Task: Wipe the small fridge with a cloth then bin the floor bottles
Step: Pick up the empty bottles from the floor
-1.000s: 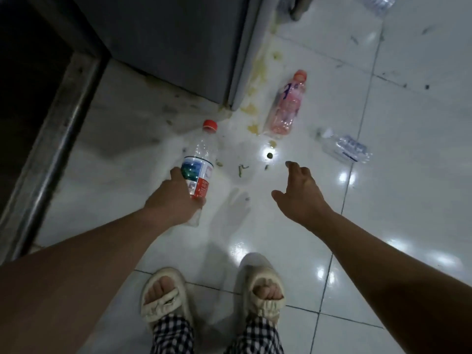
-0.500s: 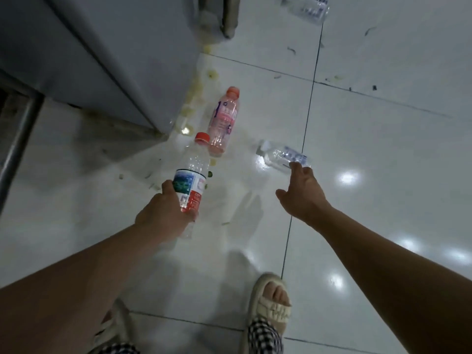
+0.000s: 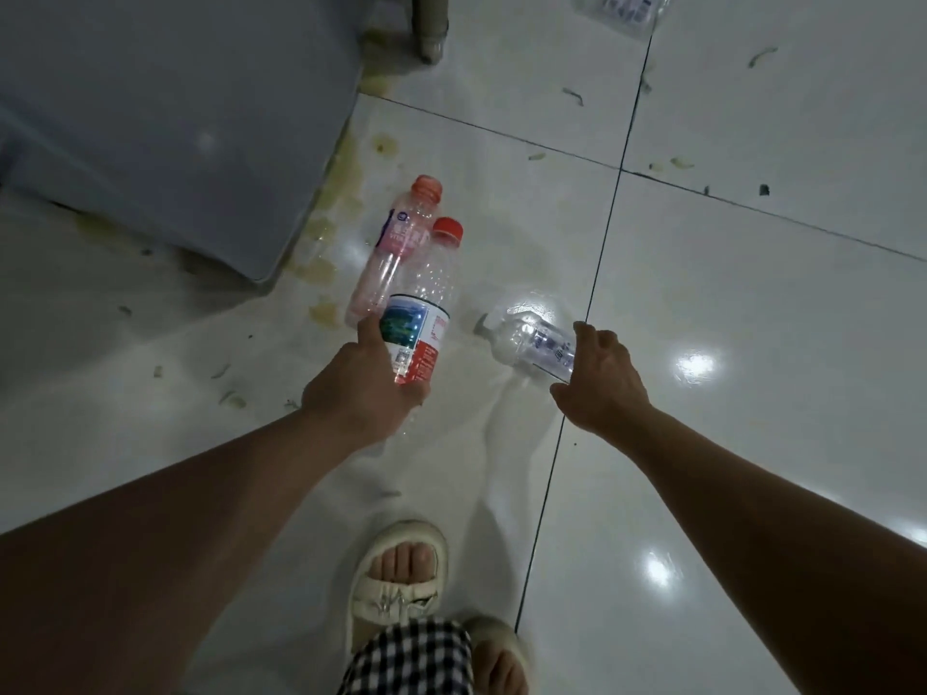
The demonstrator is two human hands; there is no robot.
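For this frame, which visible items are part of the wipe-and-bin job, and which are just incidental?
Part of the job:
- small fridge
- red-capped bottle, gripped by the left hand
- crushed clear bottle, touched by the right hand
- pink bottle lying on the floor
- another clear bottle at the top edge

Incidental:
- yellowish stains
- sandals
- floor tiles

A clear bottle with a red cap (image 3: 424, 303) and a blue, white and red label sits in the left grip (image 3: 361, 393), cap pointing away. Just beyond it a pink-labelled bottle (image 3: 396, 248) lies on the floor beside the grey fridge (image 3: 165, 117). A small clear bottle (image 3: 531, 343) lies under the right grip's (image 3: 599, 378) fingertips.
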